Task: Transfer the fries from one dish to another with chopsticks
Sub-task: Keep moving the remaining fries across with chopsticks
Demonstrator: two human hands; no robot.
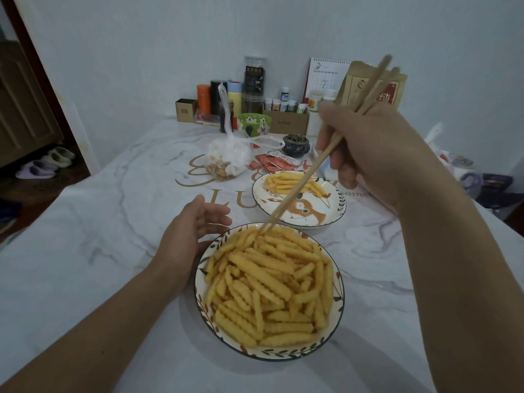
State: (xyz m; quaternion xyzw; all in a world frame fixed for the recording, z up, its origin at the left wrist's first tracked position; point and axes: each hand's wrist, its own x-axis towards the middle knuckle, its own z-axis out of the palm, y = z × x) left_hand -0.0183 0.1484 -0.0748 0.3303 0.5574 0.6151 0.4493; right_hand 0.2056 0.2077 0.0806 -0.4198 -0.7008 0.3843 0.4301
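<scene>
1. My right hand (377, 154) has its fingers curled round the chopsticks (300, 184) — the tips are close together, down among the fries (269, 285) at the far edge of the near bowl (198, 290).
2. My left hand (187, 236) lies on the bench (85, 251), fingers relaxed and loosely spread, cupped against the bowl's left rim — gripping nothing.
3. The far plate (326, 217) holds a few fries.

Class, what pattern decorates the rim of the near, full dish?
Small leaf sprigs in green and orange on the near dish, clearest in the head view.
</scene>
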